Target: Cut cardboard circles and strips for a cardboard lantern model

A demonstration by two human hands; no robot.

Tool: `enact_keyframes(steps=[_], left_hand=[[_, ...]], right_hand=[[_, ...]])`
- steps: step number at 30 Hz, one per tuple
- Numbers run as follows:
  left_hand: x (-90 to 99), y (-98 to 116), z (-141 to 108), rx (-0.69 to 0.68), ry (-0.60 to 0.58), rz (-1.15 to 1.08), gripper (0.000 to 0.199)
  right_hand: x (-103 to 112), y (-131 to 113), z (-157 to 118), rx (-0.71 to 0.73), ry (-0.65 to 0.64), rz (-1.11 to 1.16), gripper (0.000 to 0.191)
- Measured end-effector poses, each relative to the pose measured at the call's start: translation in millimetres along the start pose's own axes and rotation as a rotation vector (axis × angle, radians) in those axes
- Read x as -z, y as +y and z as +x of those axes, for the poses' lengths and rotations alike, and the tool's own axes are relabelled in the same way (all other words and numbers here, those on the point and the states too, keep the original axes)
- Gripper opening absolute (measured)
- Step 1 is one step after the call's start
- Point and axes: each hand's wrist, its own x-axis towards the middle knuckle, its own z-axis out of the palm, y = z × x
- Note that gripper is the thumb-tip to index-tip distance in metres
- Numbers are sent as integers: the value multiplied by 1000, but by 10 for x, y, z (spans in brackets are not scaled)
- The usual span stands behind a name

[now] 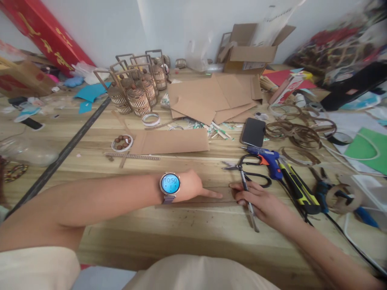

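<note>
While a narrow brown cardboard strip (226,194) lay on the pale wooden tabletop (193,235) beneath both hands, it was pressed down by the left hand (192,187), whose index finger was stretched straight along it; whether anything was pinched by the other, mostly hidden fingers could not be told. A slim silver-grey metal tool (250,209) was clasped by the bent fingers of the right hand (258,199), near the strip's right end. On the left wrist a round-faced watch with a purple strap (170,183) was worn. Just beyond the right hand, black-handled metal scissors (240,166) were laid, with a blue hot-glue gun (272,161) and a yellow-and-black utility knife (299,187) to their right. Beside a flat brown cardboard rectangle (175,141), brown beads (122,142) were held in a white ring (131,141); farther back, lidded bamboo baskets with tall handles (139,100) were grouped.
</note>
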Motion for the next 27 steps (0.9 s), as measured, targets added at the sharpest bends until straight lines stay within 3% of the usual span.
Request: enact_keyframes(steps=[6, 13, 18, 21, 24, 27], left_hand=[[-25, -7, 9, -11, -21, 13, 106], [-93, -6, 57, -8, 61, -8, 100], [-89, 5, 60, 4, 42, -8, 104], [-88, -4, 77, 20, 45, -38, 109], [-132, -23, 134, 37, 74, -90, 111], [-226, -43, 219, 69, 162, -156, 115]], right_hand=[[-9, 6, -2, 5, 7, -6, 26], [-8, 4, 22, 17, 72, 14, 25], [3, -6, -5, -61, 108, 93, 16], [6, -45, -105, -206, 236, 170, 21], [0, -168, -221, -402, 410, 200, 40], [-29, -381, -270, -462, 629, 322, 49]])
